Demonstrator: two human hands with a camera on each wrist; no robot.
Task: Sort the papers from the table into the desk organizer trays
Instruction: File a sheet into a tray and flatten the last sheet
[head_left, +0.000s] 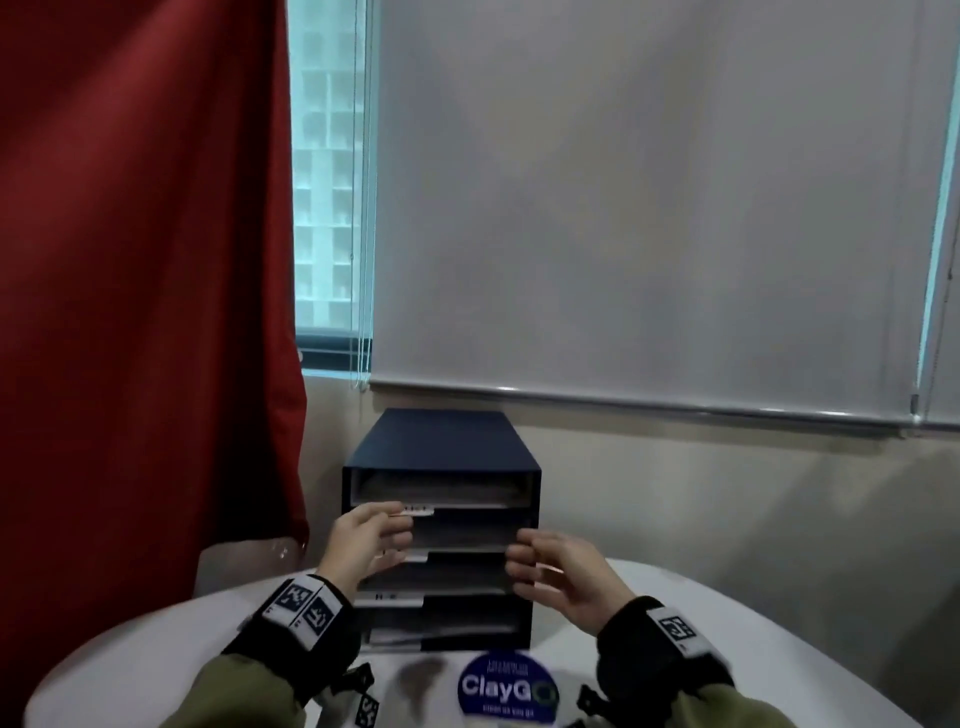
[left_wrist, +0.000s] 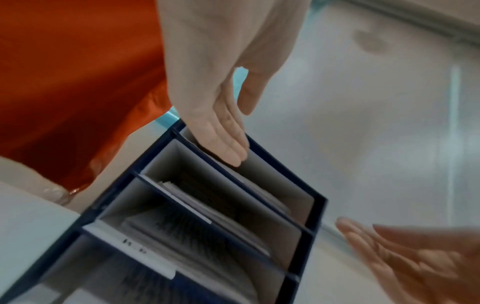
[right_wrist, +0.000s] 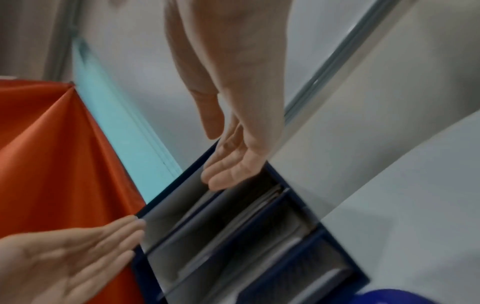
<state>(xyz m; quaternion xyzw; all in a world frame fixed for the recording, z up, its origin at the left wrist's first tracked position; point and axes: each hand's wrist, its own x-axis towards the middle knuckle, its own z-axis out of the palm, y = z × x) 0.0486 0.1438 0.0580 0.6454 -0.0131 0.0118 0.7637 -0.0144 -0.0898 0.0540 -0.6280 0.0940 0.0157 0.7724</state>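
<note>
A dark blue desk organizer (head_left: 441, 441) with several stacked trays stands on the white table (head_left: 130, 660), its open front facing me. Papers (head_left: 436, 488) lie inside the trays; white label strips edge the tray fronts. My left hand (head_left: 366, 540) is in front of the organizer's left side, fingers straight and together, holding nothing; in the left wrist view the left hand (left_wrist: 223, 142) has its fingertips by the top tray's front. My right hand (head_left: 550, 566) hovers at the organizer's right front edge, fingers loosely bent and empty, and in the right wrist view the right hand (right_wrist: 233, 164) is in front of the organizer (right_wrist: 259, 236).
A red curtain (head_left: 145, 260) hangs at the left, close to the organizer. A grey roller blind (head_left: 649, 208) covers the window behind. A round blue sticker (head_left: 506, 686) lies on the table just in front of the organizer, between my wrists.
</note>
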